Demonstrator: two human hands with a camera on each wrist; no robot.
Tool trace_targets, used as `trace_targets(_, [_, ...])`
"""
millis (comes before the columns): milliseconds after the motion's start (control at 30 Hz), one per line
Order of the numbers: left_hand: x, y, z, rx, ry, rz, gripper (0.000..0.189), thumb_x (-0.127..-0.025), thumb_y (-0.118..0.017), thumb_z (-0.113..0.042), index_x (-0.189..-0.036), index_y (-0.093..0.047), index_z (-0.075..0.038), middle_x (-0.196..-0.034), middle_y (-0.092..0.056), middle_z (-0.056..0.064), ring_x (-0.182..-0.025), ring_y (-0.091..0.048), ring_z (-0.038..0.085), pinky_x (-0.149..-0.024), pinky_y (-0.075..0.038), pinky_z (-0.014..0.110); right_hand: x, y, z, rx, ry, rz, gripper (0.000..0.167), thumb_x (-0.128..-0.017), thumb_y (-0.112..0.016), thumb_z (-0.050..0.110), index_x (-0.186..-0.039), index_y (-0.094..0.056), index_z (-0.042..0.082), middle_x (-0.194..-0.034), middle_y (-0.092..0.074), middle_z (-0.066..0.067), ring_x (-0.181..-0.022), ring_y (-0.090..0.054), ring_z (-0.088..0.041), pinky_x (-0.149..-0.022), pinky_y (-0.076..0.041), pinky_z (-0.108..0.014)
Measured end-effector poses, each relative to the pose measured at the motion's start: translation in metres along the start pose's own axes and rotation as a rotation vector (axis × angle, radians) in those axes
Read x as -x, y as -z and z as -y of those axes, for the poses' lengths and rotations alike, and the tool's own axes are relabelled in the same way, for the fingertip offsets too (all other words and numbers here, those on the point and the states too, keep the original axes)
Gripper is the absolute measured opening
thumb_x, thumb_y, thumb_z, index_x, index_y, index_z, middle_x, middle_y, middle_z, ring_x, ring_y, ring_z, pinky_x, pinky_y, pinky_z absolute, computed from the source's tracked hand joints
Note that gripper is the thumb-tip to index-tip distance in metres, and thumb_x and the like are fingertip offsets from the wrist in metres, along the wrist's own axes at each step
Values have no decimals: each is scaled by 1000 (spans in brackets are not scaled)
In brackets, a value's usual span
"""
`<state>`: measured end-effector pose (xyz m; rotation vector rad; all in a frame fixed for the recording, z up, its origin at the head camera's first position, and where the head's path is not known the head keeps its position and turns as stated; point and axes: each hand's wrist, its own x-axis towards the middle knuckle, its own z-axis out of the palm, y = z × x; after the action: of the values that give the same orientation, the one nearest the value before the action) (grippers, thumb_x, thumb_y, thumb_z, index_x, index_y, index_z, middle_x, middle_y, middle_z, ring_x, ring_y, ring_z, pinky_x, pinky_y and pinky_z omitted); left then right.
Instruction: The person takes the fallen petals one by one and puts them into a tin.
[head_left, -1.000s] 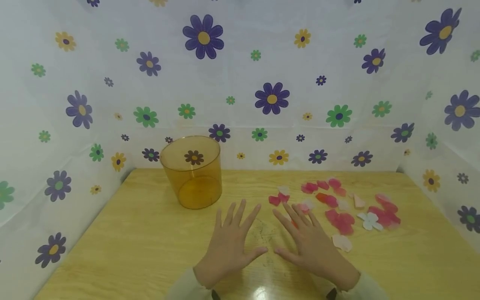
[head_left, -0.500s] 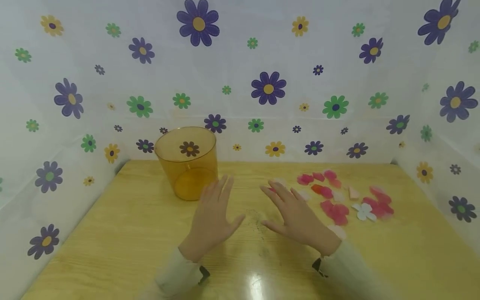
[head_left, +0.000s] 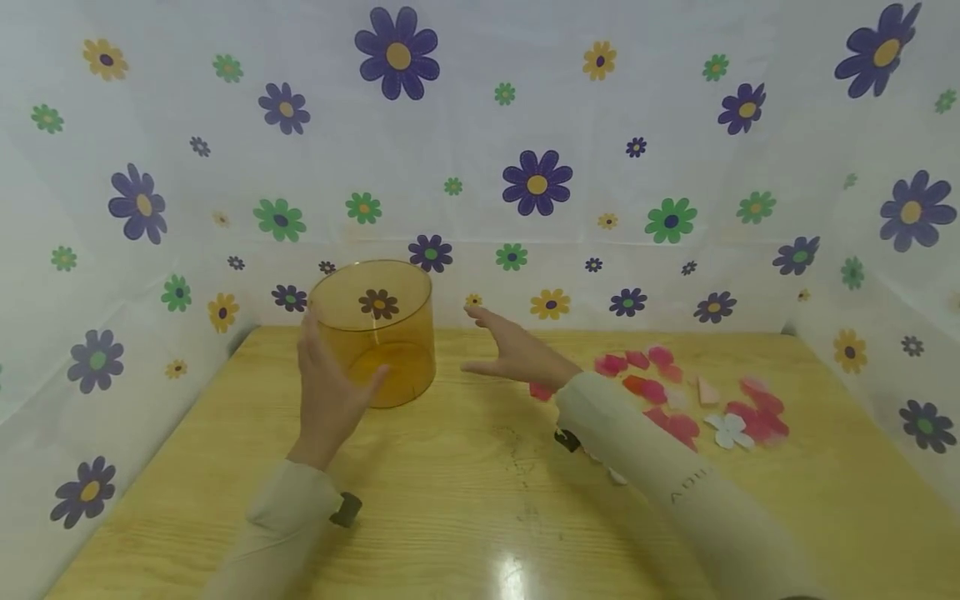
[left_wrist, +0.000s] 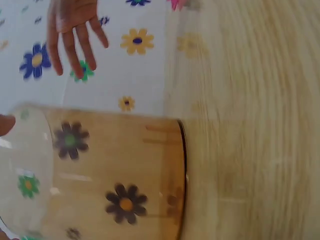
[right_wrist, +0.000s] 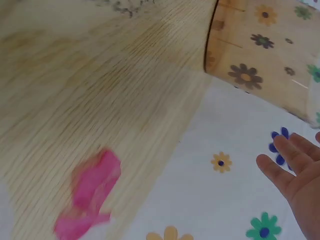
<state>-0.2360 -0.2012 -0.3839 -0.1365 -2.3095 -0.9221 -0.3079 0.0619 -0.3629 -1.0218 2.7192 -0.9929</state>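
Observation:
A see-through amber plastic bin [head_left: 382, 367] stands upright at the back left of the wooden table. My left hand [head_left: 330, 396] is at its near left side, fingers along the outer wall and thumb spread in front. To the right of the bin, my right hand [head_left: 513, 346] hangs in the air, fingers extended toward it and a gap between. The left wrist view shows the bin [left_wrist: 115, 170] large, with my right hand [left_wrist: 75, 25] beyond it. In the right wrist view, my right hand [right_wrist: 300, 175] has loosely spread fingers and holds nothing.
Pink, red and pale petals [head_left: 761, 408] lie scattered on the right of the table [head_left: 450, 517], partly behind my right sleeve. Among them is a white flower shape [head_left: 730, 431]. A white flower-printed cloth [head_left: 480, 133] walls in the back and sides.
Both hands have moved forward from the front middle of the table toward the bin. The left went to its left side, the right to its right. The bin has stayed put.

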Motion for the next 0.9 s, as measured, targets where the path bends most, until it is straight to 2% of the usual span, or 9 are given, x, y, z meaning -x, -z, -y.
trace_targets(67, [-7, 3, 14, 53, 86, 61, 117, -73, -78, -29, -149, 9, -11, -156, 2, 19, -144, -8, 39, -113, -16, 58, -18, -9, -3, -27, -14, 34, 88, -83, -68, 38, -150, -16, 15, -155, -24, -6, -139, -34, -25, -111, -31, -45])
trace_targets(133, [-13, 5, 28, 92, 144, 133, 119, -75, -77, -30, -149, 15, -15, -156, 7, 18, -144, -7, 40, -111, -16, 61, -34, -17, -6, -50, -38, 59, 91, -82, -69, 37, -151, -13, 14, -156, -23, -7, -139, -34, -27, -111, -31, -46])
trace_targets(300, [-24, 7, 53, 170, 214, 307, 123, -76, -76, -34, -145, 26, -26, -157, 5, 20, -142, -14, 44, -107, -19, 66, -66, -38, -5, -138, -81, 82, 103, -78, -75, 31, -151, -4, 16, -155, -23, -12, -137, -36, -31, -109, -34, -46])
trace_targets(467, [-30, 5, 68, 218, 257, 429, 123, -76, -75, -39, -143, 27, -34, -156, 1, 22, -142, -11, 45, -108, -17, 64, -80, -47, 3, -209, -110, 85, 112, -73, -79, 31, -150, 2, 16, -155, -22, -12, -137, -37, -31, -109, -35, -43])
trace_targets(533, [-31, 4, 70, 260, 278, 457, 121, -77, -75, -37, -143, 27, -34, -156, 4, 21, -143, -10, 45, -109, -19, 62, -80, -47, 4, -209, -117, 78, 113, -72, -79, 32, -150, 1, 16, -154, -24, -12, -136, -38, -31, -109, -35, -43])
trace_targets(700, [-31, 4, 66, 293, 298, 467, 119, -78, -74, -35, -145, 25, -31, -156, 5, 22, -142, -12, 45, -109, -25, 58, -75, -45, 7, -205, -110, 71, 109, -73, -79, 33, -149, -2, 17, -151, -27, -12, -134, -40, -32, -107, -37, -44])
trace_targets(800, [-27, 4, 61, 302, 289, 475, 117, -79, -73, -35, -146, 22, -27, -156, 0, 24, -142, -14, 45, -109, -26, 57, -65, -44, 8, -206, -108, 73, 108, -74, -78, 34, -149, -2, 19, -148, -30, -12, -134, -40, -32, -107, -37, -44])
trace_targets(900, [-21, 4, 50, 322, 279, 486, 117, -79, -73, -33, -147, 21, -21, -156, -1, 23, -142, -13, 44, -110, -26, 56, -51, -39, 10, -196, -84, 70, 106, -75, -78, 32, -149, -3, 17, -142, -35, -12, -133, -41, -32, -108, -36, -42])
